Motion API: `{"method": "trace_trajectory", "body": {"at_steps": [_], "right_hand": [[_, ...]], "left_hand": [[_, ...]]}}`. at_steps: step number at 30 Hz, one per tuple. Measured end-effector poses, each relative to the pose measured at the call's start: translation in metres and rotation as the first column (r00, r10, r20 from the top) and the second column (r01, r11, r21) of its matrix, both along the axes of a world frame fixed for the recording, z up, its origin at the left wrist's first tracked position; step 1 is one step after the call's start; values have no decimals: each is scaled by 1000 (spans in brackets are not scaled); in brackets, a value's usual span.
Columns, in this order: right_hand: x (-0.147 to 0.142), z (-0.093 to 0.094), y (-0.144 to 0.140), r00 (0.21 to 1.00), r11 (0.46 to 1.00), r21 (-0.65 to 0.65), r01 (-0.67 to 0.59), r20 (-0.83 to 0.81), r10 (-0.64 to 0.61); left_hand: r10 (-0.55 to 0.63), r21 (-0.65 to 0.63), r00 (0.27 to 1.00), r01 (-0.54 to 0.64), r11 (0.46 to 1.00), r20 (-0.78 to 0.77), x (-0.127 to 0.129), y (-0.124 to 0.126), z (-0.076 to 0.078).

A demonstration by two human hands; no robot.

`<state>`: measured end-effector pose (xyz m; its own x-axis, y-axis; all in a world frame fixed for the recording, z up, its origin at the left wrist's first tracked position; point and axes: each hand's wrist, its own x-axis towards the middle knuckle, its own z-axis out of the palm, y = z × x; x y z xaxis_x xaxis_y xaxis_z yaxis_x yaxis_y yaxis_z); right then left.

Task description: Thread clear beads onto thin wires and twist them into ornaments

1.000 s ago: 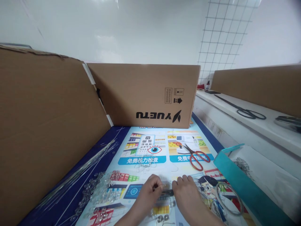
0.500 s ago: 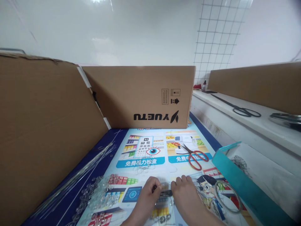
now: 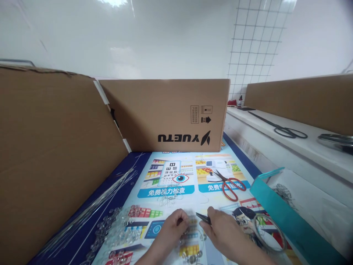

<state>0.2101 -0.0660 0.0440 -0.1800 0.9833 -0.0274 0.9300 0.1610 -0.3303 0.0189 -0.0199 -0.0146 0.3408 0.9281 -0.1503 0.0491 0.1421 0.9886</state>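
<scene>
My left hand [image 3: 176, 225] is closed in a pinch, with a string of clear beads [image 3: 191, 257] curving down from beside its fingertips. The exact point of its grip is too small to see. In my right hand [image 3: 220, 226] is a pair of dark-jawed pliers [image 3: 203, 218], the tip directed left toward the pinching fingers but apart from them. Most of the pliers' handle is hidden by the palm. Loose clear beads [image 3: 122, 230] lie in a heap left of my hands. Farther forward, a small cluster of clear beads and thin wire [image 3: 168, 198] rests on the printed mat.
Red-handled scissors [image 3: 232, 188] lie beyond my right hand. A wire coil [image 3: 268, 233] sits beside a teal-edged box [image 3: 292, 217]. Straight wires [image 3: 93, 206] are at left. Cardboard panels [image 3: 168, 114] wall the far and left sides. Black scissors [image 3: 286, 130] rest on the white ledge [image 3: 256, 121].
My right hand has turned and drawn the pliers back from my left fingers, so their tip now shows in the gap. My left hand stays pinched in nearly the same place.
</scene>
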Motion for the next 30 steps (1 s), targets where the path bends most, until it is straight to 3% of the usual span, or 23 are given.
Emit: {"method": "trace_trajectory", "body": {"at_steps": [3, 6, 9, 11, 19, 23, 27, 30], "right_hand": [[0, 4, -1, 952, 993, -110, -47, -306, 11], [-1, 1, 4, 829, 992, -126, 19, -553, -86], [-5, -10, 9, 730, 994, -37, 103, -676, -101], [-8, -20, 11, 725, 994, 4, 111, -684, -78], [-17, -41, 4, 839, 996, 81, -49, -537, 85], [-9, -31, 8, 857, 999, 41, 16, -516, 7], [-2, -6, 9, 981, 999, 24, -46, -186, 50], [-9, 6, 6, 989, 996, -28, -88, 115, 90]], "left_hand": [[-21, -24, 999, 22, 999, 47, -1, 1, 3], [-35, -52, 994, 41, 998, 104, -2, 2, 5], [-39, -59, 989, 48, 997, 142, -2, 3, 5], [-40, -55, 986, 49, 997, 159, -2, 3, 4], [-47, -32, 979, 54, 998, 198, -4, 2, 6], [-35, -38, 982, 43, 998, 183, -4, 3, 4], [-24, -33, 983, 31, 999, 185, -4, 5, 3], [-32, -28, 982, 38, 999, 187, -5, 5, 2]]}}
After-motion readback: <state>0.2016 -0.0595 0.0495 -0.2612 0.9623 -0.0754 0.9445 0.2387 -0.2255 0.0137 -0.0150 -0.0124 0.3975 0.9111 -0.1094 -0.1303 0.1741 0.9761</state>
